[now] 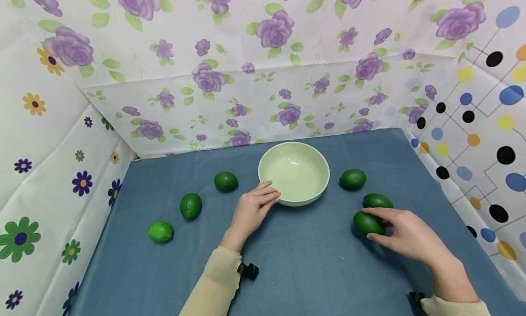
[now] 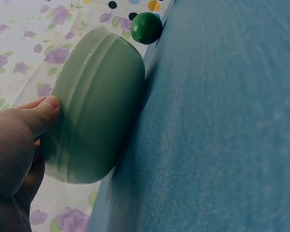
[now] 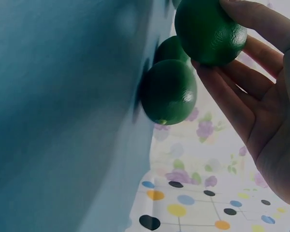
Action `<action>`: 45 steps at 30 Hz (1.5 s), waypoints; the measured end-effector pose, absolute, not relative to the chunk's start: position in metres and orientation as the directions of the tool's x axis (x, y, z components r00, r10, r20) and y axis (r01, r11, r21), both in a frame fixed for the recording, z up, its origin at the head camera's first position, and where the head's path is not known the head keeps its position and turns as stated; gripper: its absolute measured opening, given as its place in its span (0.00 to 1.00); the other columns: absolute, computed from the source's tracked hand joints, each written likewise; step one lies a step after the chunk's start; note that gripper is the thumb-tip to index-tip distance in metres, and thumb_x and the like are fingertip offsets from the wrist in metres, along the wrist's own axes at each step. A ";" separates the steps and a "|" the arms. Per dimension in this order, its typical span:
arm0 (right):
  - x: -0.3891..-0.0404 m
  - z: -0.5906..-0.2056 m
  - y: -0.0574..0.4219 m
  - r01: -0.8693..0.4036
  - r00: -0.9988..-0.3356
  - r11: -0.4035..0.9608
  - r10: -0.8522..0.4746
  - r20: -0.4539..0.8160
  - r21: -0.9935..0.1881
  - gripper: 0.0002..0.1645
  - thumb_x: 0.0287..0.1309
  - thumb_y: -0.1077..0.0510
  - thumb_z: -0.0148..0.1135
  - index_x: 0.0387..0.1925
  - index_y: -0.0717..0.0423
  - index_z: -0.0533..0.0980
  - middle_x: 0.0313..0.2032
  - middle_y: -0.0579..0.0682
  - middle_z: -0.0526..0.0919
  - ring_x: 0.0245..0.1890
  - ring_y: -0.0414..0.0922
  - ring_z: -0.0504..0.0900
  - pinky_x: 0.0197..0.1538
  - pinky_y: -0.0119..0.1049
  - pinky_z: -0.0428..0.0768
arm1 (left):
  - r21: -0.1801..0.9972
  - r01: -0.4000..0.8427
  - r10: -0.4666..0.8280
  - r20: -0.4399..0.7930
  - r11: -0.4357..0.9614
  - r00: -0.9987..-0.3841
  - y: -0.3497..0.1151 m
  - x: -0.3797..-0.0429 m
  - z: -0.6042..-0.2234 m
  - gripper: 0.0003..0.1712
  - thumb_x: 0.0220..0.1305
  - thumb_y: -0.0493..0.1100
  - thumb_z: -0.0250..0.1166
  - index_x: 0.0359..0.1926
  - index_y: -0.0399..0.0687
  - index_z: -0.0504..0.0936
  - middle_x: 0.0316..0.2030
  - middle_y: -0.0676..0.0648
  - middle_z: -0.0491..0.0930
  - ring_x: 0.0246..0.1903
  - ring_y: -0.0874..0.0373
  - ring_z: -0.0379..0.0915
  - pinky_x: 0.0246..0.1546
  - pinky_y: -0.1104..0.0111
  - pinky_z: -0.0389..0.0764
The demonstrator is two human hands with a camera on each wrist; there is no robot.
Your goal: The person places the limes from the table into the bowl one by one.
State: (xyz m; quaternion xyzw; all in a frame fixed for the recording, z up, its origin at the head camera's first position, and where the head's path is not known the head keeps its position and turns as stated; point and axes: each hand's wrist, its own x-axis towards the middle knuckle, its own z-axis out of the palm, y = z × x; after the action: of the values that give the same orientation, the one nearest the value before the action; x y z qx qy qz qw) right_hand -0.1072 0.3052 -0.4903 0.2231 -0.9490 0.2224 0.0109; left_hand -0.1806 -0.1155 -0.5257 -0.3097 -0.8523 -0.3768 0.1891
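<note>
With our left hand (image 1: 254, 208) we pinched the bowl (image 1: 296, 179) at its near-left rim, and with our right hand (image 1: 411, 234), the right side's nearest green fruit (image 1: 367, 223).

In head view, cannot see lower side of rear green fruit (image 1: 378, 200) behind held green fruit (image 1: 366, 223) and right hand (image 1: 411, 236); cannot identify white speck (image 1: 343, 258), too small. In left wrist view, cannot see inside of pale bowl (image 2: 99, 111) or finger ends of left hand (image 2: 17, 140) behind bowl wall. In right wrist view, get held green fruit cropped by top edge, right hand by right edge, plus mere sliver of further fruit (image 3: 176, 3).
</note>
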 end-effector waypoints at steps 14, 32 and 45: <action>-0.113 -0.475 0.288 -0.471 -0.881 0.788 -0.442 0.169 -0.396 0.41 0.53 0.51 0.87 0.68 0.45 0.82 0.57 0.46 0.88 0.47 0.44 0.88 0.43 0.46 0.90 | 0.539 0.653 0.382 0.536 0.532 -0.753 -0.114 -0.180 -0.528 0.11 0.69 0.38 0.75 0.51 0.45 0.94 0.50 0.50 0.91 0.69 0.55 0.76 0.75 0.68 0.70; -0.133 -0.449 0.267 -0.557 -0.831 0.731 -0.498 0.250 -0.395 0.41 0.54 0.53 0.87 0.69 0.43 0.81 0.59 0.47 0.87 0.49 0.45 0.88 0.45 0.48 0.90 | 0.500 0.665 0.373 0.564 0.555 -0.736 -0.114 -0.181 -0.526 0.14 0.67 0.38 0.77 0.53 0.44 0.93 0.54 0.48 0.89 0.67 0.54 0.78 0.72 0.60 0.75; -0.155 -0.438 0.239 -0.596 -0.803 0.677 -0.518 0.295 -0.433 0.40 0.56 0.52 0.85 0.70 0.44 0.81 0.58 0.45 0.87 0.47 0.40 0.87 0.43 0.46 0.89 | 0.452 0.679 0.399 0.569 0.578 -0.719 -0.116 -0.180 -0.524 0.16 0.69 0.39 0.75 0.56 0.44 0.92 0.57 0.47 0.88 0.68 0.54 0.77 0.75 0.62 0.71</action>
State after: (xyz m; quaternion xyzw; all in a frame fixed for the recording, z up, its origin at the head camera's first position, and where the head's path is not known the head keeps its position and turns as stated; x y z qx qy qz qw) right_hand -0.1548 0.2392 -0.4383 0.3052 -0.9125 0.2619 0.0743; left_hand -0.1796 -0.1157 -0.5237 -0.3122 -0.8637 -0.3367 0.2079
